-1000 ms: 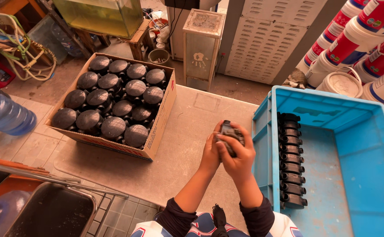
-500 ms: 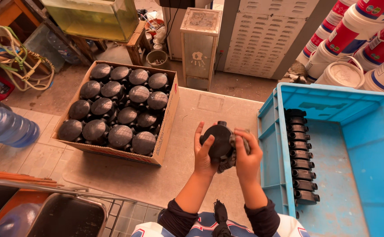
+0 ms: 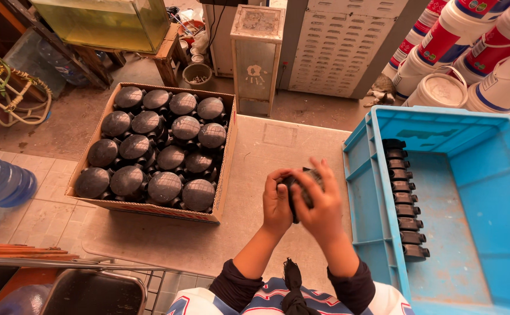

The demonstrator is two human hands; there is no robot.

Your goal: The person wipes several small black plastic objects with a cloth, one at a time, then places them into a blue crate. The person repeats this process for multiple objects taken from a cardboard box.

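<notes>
Both my hands hold one round black plastic part (image 3: 297, 185) over the grey table (image 3: 255, 233). My left hand (image 3: 276, 201) cups it from the left, and my right hand (image 3: 319, 201) covers most of it with spread fingers. A cardboard box (image 3: 222, 175) to the left is packed with several similar black domed parts (image 3: 164, 186). To the right, a blue plastic crate (image 3: 488, 192) has a row of several small black pieces (image 3: 405, 198) lined up along its left wall.
White and red buckets (image 3: 471, 52) are stacked at the back right. A small grey cabinet (image 3: 257, 52) and a glass tank (image 3: 100, 23) stand behind the table. A blue water bottle (image 3: 1, 181) lies at the left edge.
The black part has been turned in my hands. Its round face showed half a second ago; now my right hand covers most of it.
</notes>
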